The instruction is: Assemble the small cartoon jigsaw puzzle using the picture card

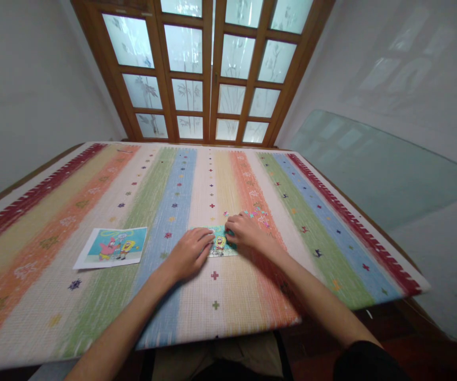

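A small jigsaw puzzle (220,244) with a yellow cartoon figure on a teal ground lies flat on the striped tablecloth. My left hand (191,253) rests over its left side, fingers bent and pressed together at the puzzle. Over the right side my right hand (246,230) is closed in a pinch, with a bit of teal at its fingertips that looks like a puzzle piece. Both hands cover parts of the puzzle. Small loose puzzle pieces (260,216) in pink and blue lie just beyond my right hand.
A printed cartoon picture (117,245) on white paper lies to the left of my left hand. The striped tablecloth (157,296) covers the table. Wooden doors (212,79) with glass panes stand behind it. A pale glass-like panel (387,164) is at the right wall.
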`<state>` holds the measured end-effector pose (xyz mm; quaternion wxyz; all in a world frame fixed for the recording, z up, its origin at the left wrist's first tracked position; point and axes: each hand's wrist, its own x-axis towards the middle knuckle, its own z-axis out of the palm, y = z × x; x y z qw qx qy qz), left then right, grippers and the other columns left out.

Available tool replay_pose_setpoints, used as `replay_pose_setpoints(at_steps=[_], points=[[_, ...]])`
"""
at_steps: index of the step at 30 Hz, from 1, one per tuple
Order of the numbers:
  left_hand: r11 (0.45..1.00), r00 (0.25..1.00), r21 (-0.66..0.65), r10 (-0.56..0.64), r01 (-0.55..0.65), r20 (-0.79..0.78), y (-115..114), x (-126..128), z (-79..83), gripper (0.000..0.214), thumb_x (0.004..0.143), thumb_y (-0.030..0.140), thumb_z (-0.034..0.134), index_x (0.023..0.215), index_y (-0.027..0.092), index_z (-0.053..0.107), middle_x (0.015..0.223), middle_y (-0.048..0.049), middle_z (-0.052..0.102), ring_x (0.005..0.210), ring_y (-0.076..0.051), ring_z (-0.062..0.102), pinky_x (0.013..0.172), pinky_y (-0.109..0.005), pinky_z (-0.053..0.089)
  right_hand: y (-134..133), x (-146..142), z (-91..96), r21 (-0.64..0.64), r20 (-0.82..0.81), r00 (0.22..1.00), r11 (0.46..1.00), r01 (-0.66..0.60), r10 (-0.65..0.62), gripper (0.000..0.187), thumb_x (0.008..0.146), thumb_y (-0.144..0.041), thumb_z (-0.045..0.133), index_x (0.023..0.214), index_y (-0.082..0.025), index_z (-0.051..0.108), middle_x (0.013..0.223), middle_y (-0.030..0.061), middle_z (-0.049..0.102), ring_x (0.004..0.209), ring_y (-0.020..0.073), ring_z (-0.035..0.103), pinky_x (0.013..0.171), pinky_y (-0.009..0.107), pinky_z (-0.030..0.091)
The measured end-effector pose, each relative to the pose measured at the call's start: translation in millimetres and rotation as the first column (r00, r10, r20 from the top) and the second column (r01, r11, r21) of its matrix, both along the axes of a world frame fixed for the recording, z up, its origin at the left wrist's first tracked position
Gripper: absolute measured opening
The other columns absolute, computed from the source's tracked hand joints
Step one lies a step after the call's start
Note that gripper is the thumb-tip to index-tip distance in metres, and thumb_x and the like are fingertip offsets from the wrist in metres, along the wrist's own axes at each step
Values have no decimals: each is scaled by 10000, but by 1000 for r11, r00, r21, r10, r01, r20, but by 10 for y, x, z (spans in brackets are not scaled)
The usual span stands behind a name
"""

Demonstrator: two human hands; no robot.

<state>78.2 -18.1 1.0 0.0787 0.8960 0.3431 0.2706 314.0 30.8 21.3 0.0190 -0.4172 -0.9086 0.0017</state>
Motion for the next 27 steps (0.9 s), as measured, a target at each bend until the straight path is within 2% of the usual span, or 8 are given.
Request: replay_pose_setpoints(at_steps=[3,7,17,23,27], points=[[997,995,24,-72,74,-66,-93,221,-28,299,1014,214,430,1246,156,610,1282,-135,649,1216,-287,574,1055,-516,485,-11,4,-27,32,17,1000,999,-6,6,114,882,-204,662,925,-136,743,946,129,740,837,205,628,777,334,317],[997,994,19,-80,81,-71,-118,370,-108,352,995,205,438,1315,133,566,1298,-171,634,1229,-305,570,1052,-530,488,-29,9,-62,65,5,999,997,-33,33,101,881,-188,644,861,-141,731,881,126,743,771,200,625,774,342,309],[998,997,-9,-67,66,-28,-110,396,-154,336,978,190,443,1282,169,583,1201,-154,643,1126,-299,602,986,-519,516,-71,47,-239,201,-65,993,976,-79,94,183,882,-125,568,747,-162,686,728,83,714,622,169,571,755,346,300],[998,997,-5,-67,66,-36,-116,395,-128,316,981,185,437,1259,161,587,1188,-149,642,1111,-297,597,998,-523,501,-121,85,-258,276,-45,991,955,-109,126,219,911,-127,541,742,-170,673,729,71,701,635,167,544,784,349,304],[998,998,-16,-60,60,-29,-121,398,-144,317,976,178,438,1259,176,581,1193,-141,637,1112,-291,599,997,-516,504,-128,94,-268,272,-54,989,955,-117,136,227,912,-126,539,732,-173,669,725,69,696,642,170,539,791,352,307]])
